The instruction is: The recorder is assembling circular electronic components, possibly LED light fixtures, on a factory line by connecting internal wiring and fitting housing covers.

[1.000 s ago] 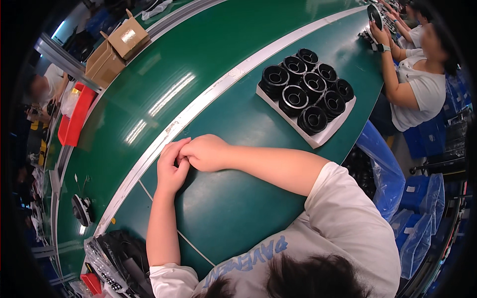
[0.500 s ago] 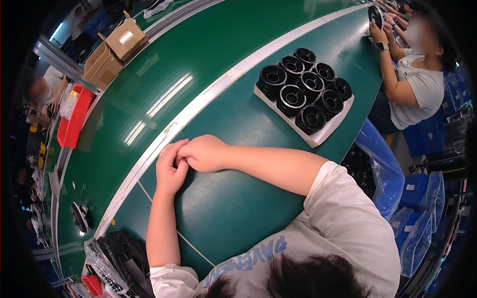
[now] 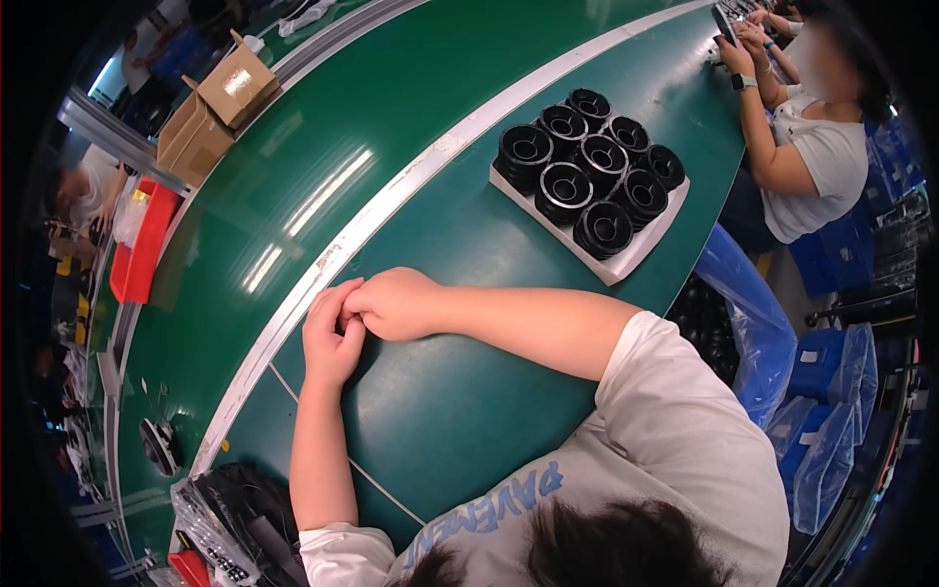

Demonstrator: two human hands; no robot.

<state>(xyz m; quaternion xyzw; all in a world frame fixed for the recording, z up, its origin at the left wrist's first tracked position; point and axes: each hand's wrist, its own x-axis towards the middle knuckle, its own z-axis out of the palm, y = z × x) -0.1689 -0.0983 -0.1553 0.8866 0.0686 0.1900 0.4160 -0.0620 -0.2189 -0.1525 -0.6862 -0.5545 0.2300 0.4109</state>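
hands meet mid-frame on the green surface point(image 3: 469, 411): left hand point(image 3: 331, 338) and right hand point(image 3: 396, 303), fingers curled together; anything small pinched between them, unseen, could slip.

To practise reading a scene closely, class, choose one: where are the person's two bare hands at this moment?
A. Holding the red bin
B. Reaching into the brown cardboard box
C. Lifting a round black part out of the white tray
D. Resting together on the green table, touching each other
D: the left hand and right hand lie clasped against each other on the green table, well apart from the white tray of round black parts.
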